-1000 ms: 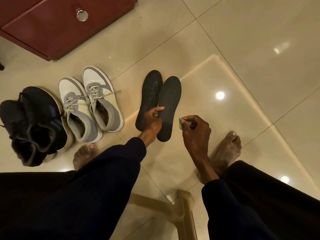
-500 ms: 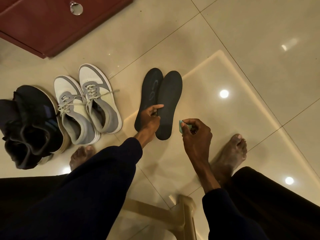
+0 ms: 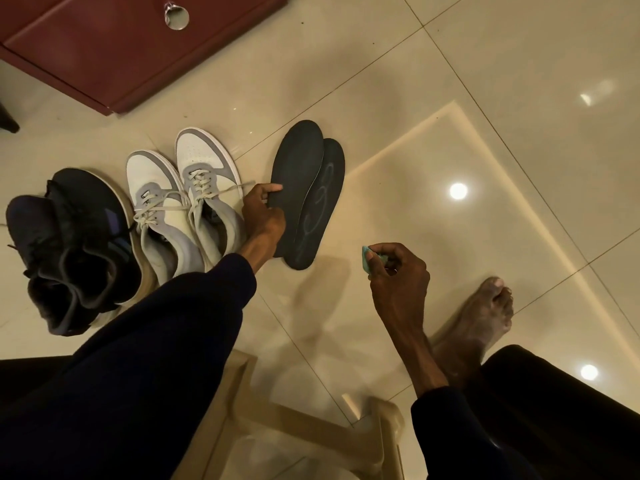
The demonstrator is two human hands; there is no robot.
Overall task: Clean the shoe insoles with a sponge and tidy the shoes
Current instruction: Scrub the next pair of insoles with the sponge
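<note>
On the glossy tiled floor [image 3: 450, 64], the person's left hand [image 3: 263, 216] pinched the edge of the top insole [image 3: 298, 174], which overlapped a second insole [image 3: 323, 216]. The right hand [image 3: 398, 275], held apart from them, gripped a small green sponge [image 3: 367, 258] in curled fingers. A careless tug could probably drag both insoles across the slick tile. Grey-and-white shoes [image 3: 194, 202] crowded the left hand, and open floor lay to the right.
</note>
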